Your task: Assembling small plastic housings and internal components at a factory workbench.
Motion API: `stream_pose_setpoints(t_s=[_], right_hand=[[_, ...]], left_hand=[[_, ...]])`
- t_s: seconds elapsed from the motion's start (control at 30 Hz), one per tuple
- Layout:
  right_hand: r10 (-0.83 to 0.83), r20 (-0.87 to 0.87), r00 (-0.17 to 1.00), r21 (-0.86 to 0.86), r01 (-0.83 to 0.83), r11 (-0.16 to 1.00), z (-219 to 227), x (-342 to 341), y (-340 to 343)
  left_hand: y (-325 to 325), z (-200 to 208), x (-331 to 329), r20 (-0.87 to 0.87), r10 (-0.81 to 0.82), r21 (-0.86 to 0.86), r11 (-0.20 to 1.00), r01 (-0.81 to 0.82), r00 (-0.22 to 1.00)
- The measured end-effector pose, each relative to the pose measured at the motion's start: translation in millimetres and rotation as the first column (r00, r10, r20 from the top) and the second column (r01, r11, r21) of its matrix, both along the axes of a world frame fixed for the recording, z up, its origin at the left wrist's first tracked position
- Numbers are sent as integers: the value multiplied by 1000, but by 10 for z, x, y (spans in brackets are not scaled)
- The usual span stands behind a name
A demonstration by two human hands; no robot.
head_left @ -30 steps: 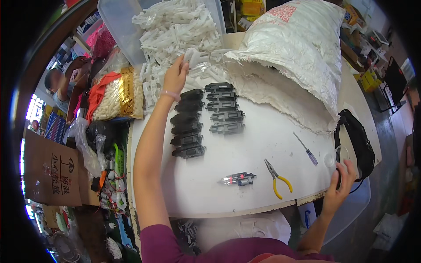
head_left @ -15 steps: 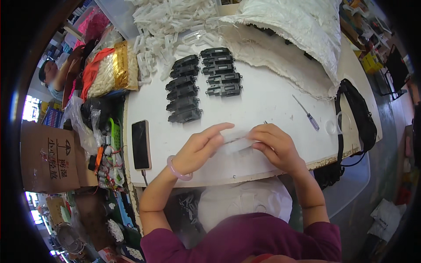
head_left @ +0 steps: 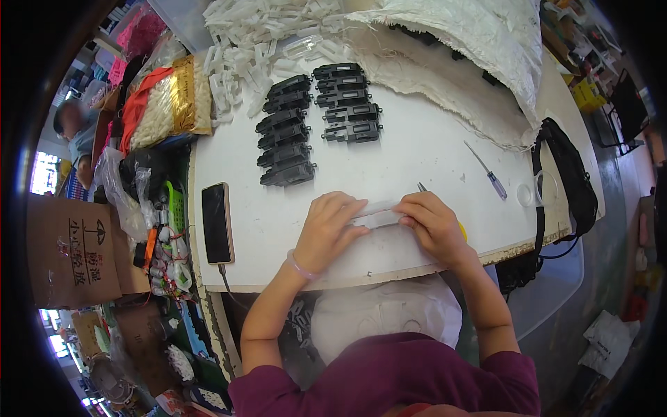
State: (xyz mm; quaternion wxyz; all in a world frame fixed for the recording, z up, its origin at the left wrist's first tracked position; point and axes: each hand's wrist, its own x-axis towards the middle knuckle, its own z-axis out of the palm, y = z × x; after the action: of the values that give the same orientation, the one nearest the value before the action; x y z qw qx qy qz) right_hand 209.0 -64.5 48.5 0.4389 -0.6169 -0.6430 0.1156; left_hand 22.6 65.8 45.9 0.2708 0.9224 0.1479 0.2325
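Note:
Between my two hands, just above the table's near part, is a clear, whitish plastic piece [head_left: 379, 219], long and narrow. My left hand [head_left: 325, 233] pinches its left end between thumb and fingers. At the other end the fingertips of my right hand [head_left: 436, 224] close on it. The fingers hide both ends, so its exact kind cannot be told. A tool with a dark pointed tip [head_left: 421, 187] and a yellow handle [head_left: 463, 231] lies partly hidden beneath my right hand. Beyond my hands, several black plastic housings lie in a left row [head_left: 283, 135] and a right row [head_left: 353, 112].
A heap of clear plastic pieces [head_left: 271, 35] covers the table's far side, beside an open white woven sack [head_left: 458, 42]. A phone [head_left: 217, 226] with a cable lies at left. On the right are a screwdriver [head_left: 486, 170], a clear ring [head_left: 526, 195] and a black bag [head_left: 566, 177].
My left hand's fingers have curled in more closely around the plastic piece, which now looks steadier and less blurred. The right hand keeps its pinch. The view has shifted slightly.

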Motion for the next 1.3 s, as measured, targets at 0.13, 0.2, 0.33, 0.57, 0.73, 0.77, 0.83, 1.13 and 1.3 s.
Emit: stream_pose_setpoints(t_s=[0.13,0.2,0.33,0.57,0.73,0.77,0.83,1.13,1.3], right_hand=[[4,3,1000,-52,-4,999,-56,-5,-16],[5,11,1000,-72,-4,997,-83,-6,-21],[46,82,996,-93,-38,995,-92,14,-22],[28,301,953,-128,11,992,-19,-14,-60],[25,319,948,-137,20,990,-84,4,-63],[23,314,949,-136,21,990,-98,4,-59],[38,259,965,-162,4,987,-94,14,-53],[82,-241,967,-135,-117,984,31,-277,-169],[103,-316,943,-122,-148,981,230,-487,-223]], left_hand=[[1,-40,0,-28,-7,36,999,8,1000],[0,-63,1,-38,-17,32,999,19,999],[11,-125,11,-63,-28,26,999,29,998],[-109,-137,-5,-148,76,198,979,-45,986],[-92,-147,-10,-160,78,194,980,-46,984],[-87,-136,-13,-152,61,154,987,-37,986],[-76,-138,-34,-140,41,118,993,-24,989],[-297,207,-355,-220,87,-767,600,-227,972],[-520,402,-604,-2,222,-526,829,-190,975]])
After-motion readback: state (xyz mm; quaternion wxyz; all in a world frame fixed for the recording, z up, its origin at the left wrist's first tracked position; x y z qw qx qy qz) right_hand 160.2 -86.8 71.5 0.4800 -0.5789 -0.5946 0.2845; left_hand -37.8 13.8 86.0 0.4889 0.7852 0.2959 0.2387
